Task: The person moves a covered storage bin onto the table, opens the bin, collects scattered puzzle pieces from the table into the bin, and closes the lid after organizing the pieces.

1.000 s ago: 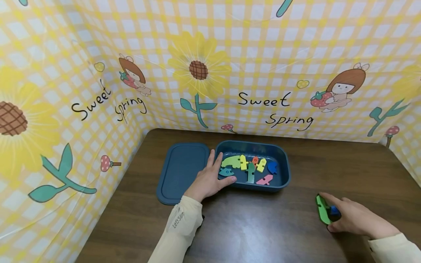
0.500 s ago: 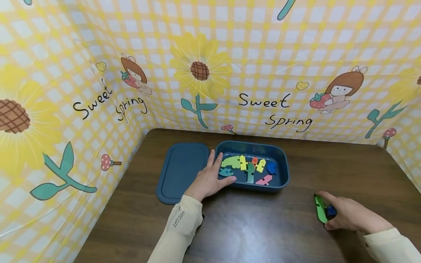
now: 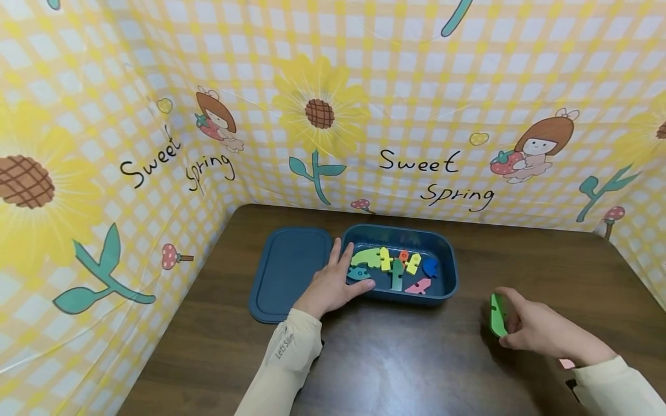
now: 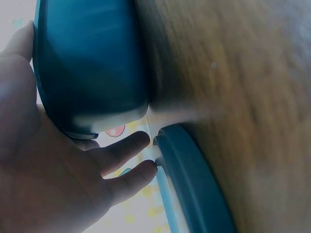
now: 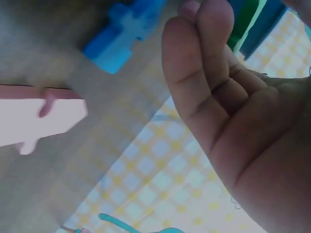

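My right hand (image 3: 541,326) pinches a green notched puzzle piece (image 3: 497,315) on edge between thumb and fingers, just above the table right of the dark blue box (image 3: 406,297). At the box's left front corner rests my left hand (image 3: 330,286), fingers spread and straight, thumb over the front rim. In the left wrist view that hand (image 4: 58,160) lies along the box wall (image 4: 92,63), two fingertips near the lid. Inside the box lie several coloured pieces, among them a light green one (image 3: 366,257), a dark green one (image 3: 397,275) and a pink one (image 3: 418,286).
The box's flat lid (image 3: 291,271) lies on the brown table left of the box. Beneath the right hand, a blue piece (image 5: 121,36) and a pink piece (image 5: 39,116) lie on the table. A yellow checked cloth (image 3: 416,86) walls the back and sides.
My right hand has raised the green piece off the table and moved it slightly left and away from me. The pink piece now shows by the right wrist. The left hand stays put.
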A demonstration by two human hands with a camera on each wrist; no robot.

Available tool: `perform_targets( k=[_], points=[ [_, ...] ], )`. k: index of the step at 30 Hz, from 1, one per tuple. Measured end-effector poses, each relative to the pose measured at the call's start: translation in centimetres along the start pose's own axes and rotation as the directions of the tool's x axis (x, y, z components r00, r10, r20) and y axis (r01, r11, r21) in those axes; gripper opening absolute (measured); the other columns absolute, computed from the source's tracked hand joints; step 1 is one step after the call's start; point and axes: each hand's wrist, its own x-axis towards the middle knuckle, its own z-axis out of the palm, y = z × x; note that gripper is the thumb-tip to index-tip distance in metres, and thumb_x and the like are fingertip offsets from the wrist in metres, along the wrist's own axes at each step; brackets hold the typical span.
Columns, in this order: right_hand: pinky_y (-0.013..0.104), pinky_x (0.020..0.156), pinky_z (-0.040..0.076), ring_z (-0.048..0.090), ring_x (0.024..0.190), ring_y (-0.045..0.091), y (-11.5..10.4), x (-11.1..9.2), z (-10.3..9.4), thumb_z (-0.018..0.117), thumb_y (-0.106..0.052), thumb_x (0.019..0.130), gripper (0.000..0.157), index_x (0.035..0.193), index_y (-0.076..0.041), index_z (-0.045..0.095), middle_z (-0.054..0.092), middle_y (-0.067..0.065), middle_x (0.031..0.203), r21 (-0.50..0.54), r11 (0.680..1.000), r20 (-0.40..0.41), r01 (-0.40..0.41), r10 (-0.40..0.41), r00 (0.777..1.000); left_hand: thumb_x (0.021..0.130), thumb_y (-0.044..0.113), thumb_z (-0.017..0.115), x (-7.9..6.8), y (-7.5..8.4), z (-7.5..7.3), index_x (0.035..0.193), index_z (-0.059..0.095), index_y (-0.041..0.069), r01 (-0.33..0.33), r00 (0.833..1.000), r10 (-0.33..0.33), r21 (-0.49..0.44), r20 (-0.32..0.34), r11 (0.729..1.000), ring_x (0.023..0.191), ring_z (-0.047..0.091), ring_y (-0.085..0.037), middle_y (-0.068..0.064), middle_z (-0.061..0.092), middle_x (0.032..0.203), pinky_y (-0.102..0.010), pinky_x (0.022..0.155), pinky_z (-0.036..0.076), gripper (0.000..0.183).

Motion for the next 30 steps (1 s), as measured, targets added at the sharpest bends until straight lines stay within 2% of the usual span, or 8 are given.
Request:
perform_targets(
  k=[2, 6, 12, 19, 30],
  points=[
    [0.027, 0.06, 0.045, 0.053, 0.067, 0.006, -0.4, 0.2, -0.2, 0.083, -0.013, 0.079, 0.094, 0.15, 0.004, 0.025, 0.059, -0.004, 0.082, -0.007, 1.0, -0.018, 0.023, -0.023, 1.0, 0.09, 0.069, 0.061, 0.0, -0.1, 0.0, 0.165, 0.008, 0.023, 0.002, 1.0, -0.002, 0.001, 0.004, 1.0, 0.14, 0.032, -0.053, -0.004, -0.01, 0.169, -0.068, 0.11, 0.025, 0.102],
    [0.026, 0.055, 0.04, 0.045, 0.058, 0.006, -0.9, 0.5, -0.4, 0.075, 0.0, 0.078, 0.092, 0.153, 0.002, 0.022, 0.057, -0.004, 0.078, 0.016, 0.999, -0.032, 0.047, -0.046, 0.998, 0.089, 0.07, 0.06, 0.0, 0.0, 0.0, 0.165, 0.008, 0.025, 0.01, 1.0, -0.011, 0.01, 0.01, 1.0, 0.14, 0.033, -0.052, -0.004, -0.011, 0.169, -0.068, 0.109, 0.025, 0.103],
    [0.025, 0.051, 0.03, 0.033, 0.052, 0.004, -1.2, 0.9, -0.6, 0.069, 0.004, 0.076, 0.09, 0.154, -0.001, 0.022, 0.047, -0.006, 0.069, 0.009, 0.999, -0.06, 0.051, -0.051, 0.997, 0.089, 0.07, 0.06, 0.0, 0.1, -0.1, 0.165, 0.007, 0.025, 0.015, 1.0, -0.015, 0.012, 0.013, 1.0, 0.141, 0.032, -0.051, -0.004, -0.011, 0.169, -0.068, 0.11, 0.024, 0.102],
    [0.025, 0.051, 0.031, 0.032, 0.051, 0.003, -1.8, 1.0, -1.0, 0.069, 0.006, 0.077, 0.091, 0.154, -0.002, 0.022, 0.047, -0.01, 0.067, -0.016, 0.995, -0.084, 0.099, -0.1, 0.991, 0.089, 0.071, 0.06, 0.0, -0.1, 0.0, 0.165, 0.007, 0.026, 0.019, 1.0, -0.019, 0.006, 0.011, 1.0, 0.141, 0.031, -0.052, -0.002, -0.013, 0.169, -0.068, 0.11, 0.024, 0.103],
    [0.027, 0.054, 0.034, 0.039, 0.055, 0.007, -3.8, 1.6, -2.2, 0.071, 0.004, 0.079, 0.09, 0.155, -0.005, 0.023, 0.049, -0.006, 0.07, -0.024, 0.995, -0.099, 0.096, -0.098, 0.99, 0.089, 0.07, 0.06, -0.1, -0.1, 0.0, 0.165, 0.008, 0.027, 0.011, 1.0, -0.011, 0.004, 0.008, 1.0, 0.14, 0.033, -0.052, -0.002, -0.013, 0.168, -0.068, 0.11, 0.024, 0.101]
  ],
)
